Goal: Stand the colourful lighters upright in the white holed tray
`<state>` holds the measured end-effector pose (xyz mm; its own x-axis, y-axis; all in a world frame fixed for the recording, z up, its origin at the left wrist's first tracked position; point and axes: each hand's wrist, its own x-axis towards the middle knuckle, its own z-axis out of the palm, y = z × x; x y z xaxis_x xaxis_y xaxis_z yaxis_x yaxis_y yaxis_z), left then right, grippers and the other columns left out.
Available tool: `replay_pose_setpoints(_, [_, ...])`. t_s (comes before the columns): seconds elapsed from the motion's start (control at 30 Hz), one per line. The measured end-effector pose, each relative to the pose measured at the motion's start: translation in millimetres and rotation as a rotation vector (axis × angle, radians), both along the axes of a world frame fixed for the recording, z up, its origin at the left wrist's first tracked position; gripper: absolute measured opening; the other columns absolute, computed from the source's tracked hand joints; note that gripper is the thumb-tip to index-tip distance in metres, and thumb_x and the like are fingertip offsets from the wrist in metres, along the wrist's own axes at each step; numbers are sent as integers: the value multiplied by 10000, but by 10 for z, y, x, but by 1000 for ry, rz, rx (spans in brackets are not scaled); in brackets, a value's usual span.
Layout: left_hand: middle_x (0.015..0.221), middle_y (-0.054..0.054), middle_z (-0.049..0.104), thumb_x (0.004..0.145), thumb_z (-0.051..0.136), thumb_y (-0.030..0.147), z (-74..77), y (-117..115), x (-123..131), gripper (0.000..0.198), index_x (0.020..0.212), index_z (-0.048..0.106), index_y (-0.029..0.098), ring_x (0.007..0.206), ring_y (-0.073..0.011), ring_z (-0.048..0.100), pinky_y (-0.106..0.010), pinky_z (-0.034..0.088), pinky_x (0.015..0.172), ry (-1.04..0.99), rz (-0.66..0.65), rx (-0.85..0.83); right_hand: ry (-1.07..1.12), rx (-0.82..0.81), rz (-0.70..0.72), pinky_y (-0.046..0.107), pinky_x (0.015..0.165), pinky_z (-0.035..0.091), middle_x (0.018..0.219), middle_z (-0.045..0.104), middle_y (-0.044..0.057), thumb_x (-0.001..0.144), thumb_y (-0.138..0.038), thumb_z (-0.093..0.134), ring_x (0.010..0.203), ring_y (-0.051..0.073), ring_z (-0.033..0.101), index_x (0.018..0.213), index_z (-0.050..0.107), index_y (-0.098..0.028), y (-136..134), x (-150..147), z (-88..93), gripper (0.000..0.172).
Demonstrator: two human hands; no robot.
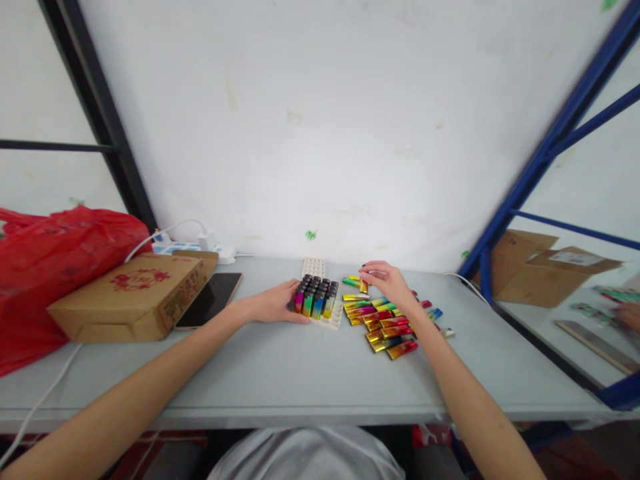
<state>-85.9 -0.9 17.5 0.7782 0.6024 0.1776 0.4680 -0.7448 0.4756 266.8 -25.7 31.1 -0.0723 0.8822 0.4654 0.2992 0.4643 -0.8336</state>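
Several colourful lighters with black tops stand upright in rows on a white tray with a grid of holes. My left hand rests at the left side of these lighters, thumb and fingers apart around their edge. My right hand pinches a gold lighter above the table, to the right of the tray. Below and beside that hand, several metallic lighters in red, gold, green and blue lie in a loose pile, partly hidden by my right forearm.
A cardboard box, a black tablet-like slab and a red plastic bag are at the left. A power strip lies behind the box. Blue frame bars stand at the right; beyond them are cartons and another person's hand.
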Motion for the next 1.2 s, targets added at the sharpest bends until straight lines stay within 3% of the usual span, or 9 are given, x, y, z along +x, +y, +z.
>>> replay_pose_setpoints(0.1, [1451,-118,625,837,796,688,-5,3,1,831,1477,561,212,1343,-335,600,-428,427,1229,-4,4,-5,39,-34,51,406,954,615,1257,692,102,801,-509,861,980,222,719,1149,794,-233,-28,-69,-8,449])
replay_pose_setpoints(0.2, [1453,-126,621,839,796,683,-10,8,3,837,1481,558,203,1348,-333,598,-420,422,1233,-1,9,-13,75,-80,64,377,900,612,1343,676,98,782,-465,882,930,189,712,1409,659,-282,-59,-128,-22,690])
replay_pose_setpoints(0.27, [1463,-125,616,841,797,680,-10,9,4,841,1489,553,203,1361,-330,591,-406,419,1234,2,7,-17,110,-96,45,370,874,606,1326,687,97,736,-454,917,900,183,710,1459,611,-290,-59,-166,-39,801])
replay_pose_setpoints(0.43, [1462,-112,618,840,806,664,-7,1,3,813,1471,569,208,1359,-326,591,-398,416,1234,-6,3,-22,159,-178,96,385,937,567,1018,759,66,722,-538,918,946,226,715,1151,754,-196,-61,-287,-44,572])
replay_pose_setpoints(0.53, [1442,-112,627,843,800,673,-16,6,0,808,1462,576,204,1343,-322,598,-398,416,1233,-8,-3,-12,192,-213,160,331,790,569,853,705,17,793,-646,834,792,179,663,1023,736,-197,-126,-393,-16,514])
replay_pose_setpoints(0.67, [1441,-118,628,847,799,668,-18,12,-2,802,1466,576,210,1337,-332,602,-426,419,1234,-15,-8,-5,222,-338,211,230,458,362,656,486,-89,838,-744,734,487,93,377,990,595,-254,-218,-547,-14,532])
replay_pose_setpoints(0.73, [1449,-122,624,848,801,658,-10,9,-1,801,1471,578,208,1349,-339,595,-427,419,1235,-10,-9,-15,163,-357,152,227,408,233,614,376,-106,859,-793,665,456,92,252,930,549,-263,-241,-613,-31,547])
replay_pose_setpoints(0.93, [1450,-128,620,858,798,647,1,-1,2,792,1480,572,210,1342,-336,592,-442,419,1232,-25,-26,-8,-159,-36,-69,277,494,264,569,353,-42,920,-800,522,544,130,337,607,391,-251,-294,-712,-31,645])
replay_pose_setpoints(1.2, [1440,-128,618,863,797,635,13,-4,2,767,1464,590,207,1346,-338,587,-433,417,1232,-4,-30,-21,-298,120,-196,298,571,256,556,362,-41,943,-596,484,568,142,349,594,369,-252,-320,-724,17,503])
